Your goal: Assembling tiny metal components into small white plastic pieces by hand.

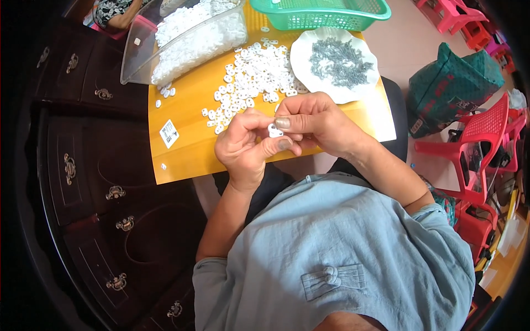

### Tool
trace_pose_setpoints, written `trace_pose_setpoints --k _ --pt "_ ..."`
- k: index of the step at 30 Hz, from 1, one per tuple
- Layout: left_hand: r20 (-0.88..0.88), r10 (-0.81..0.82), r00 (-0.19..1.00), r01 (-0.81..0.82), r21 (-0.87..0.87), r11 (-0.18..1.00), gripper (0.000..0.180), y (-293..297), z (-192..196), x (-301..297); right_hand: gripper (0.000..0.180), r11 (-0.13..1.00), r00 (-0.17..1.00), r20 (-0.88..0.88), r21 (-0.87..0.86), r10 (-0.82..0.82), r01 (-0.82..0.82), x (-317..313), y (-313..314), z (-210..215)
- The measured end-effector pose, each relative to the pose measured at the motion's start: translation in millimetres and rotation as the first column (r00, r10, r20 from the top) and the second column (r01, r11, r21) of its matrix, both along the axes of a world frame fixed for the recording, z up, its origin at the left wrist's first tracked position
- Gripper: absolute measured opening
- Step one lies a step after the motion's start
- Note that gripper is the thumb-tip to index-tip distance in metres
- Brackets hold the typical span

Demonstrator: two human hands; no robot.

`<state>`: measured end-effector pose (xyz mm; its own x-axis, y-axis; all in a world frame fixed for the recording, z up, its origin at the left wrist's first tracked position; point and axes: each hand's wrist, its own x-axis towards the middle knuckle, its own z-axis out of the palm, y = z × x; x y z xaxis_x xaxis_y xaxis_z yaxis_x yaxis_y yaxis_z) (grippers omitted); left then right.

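Over the near edge of the table, my left hand (245,148) pinches a small white plastic piece (274,132) with round holes between thumb and fingers. Close against it is my right hand (320,124), its thumb and forefinger pressed together at the piece's upper edge; whatever they grip is too small to make out. Just beyond my hands, many like white pieces (255,71) lie loose in a spread heap. To the right of the heap, a white wavy-rimmed plate (301,52) holds a pile of thin, small grey pieces (338,60).
A clear plastic bin (135,60) full of white pieces and a green basket (331,21) stand at the far side of the yellow table (193,151). Dark drawers (127,182) line the left. On the right are a green bag (450,88) and pink chairs (486,135). Another person's arm (124,19) shows far left.
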<state>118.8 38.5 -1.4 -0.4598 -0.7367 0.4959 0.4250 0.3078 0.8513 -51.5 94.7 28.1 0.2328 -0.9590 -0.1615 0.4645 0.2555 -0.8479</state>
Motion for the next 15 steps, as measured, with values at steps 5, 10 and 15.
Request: trace_pose_setpoints --k 5,10,15 --pt "-0.016 -0.031 0.999 0.032 0.091 0.995 0.028 1.2 -1.2 -6.8 0.019 0.998 0.997 0.05 -0.017 -0.053 0.054 0.2 7.0 0.2" --pt "-0.108 -0.048 0.993 0.065 0.164 0.984 0.022 -0.7 -2.5 -16.9 0.021 0.992 0.986 0.106 0.017 -0.125 0.124 3.4 9.0 -5.4" --pt "-0.096 -0.084 0.992 0.092 0.089 0.992 0.022 -9.1 -20.0 -9.8 0.022 0.994 0.992 0.072 0.037 -0.108 0.105 5.4 8.9 -8.9"
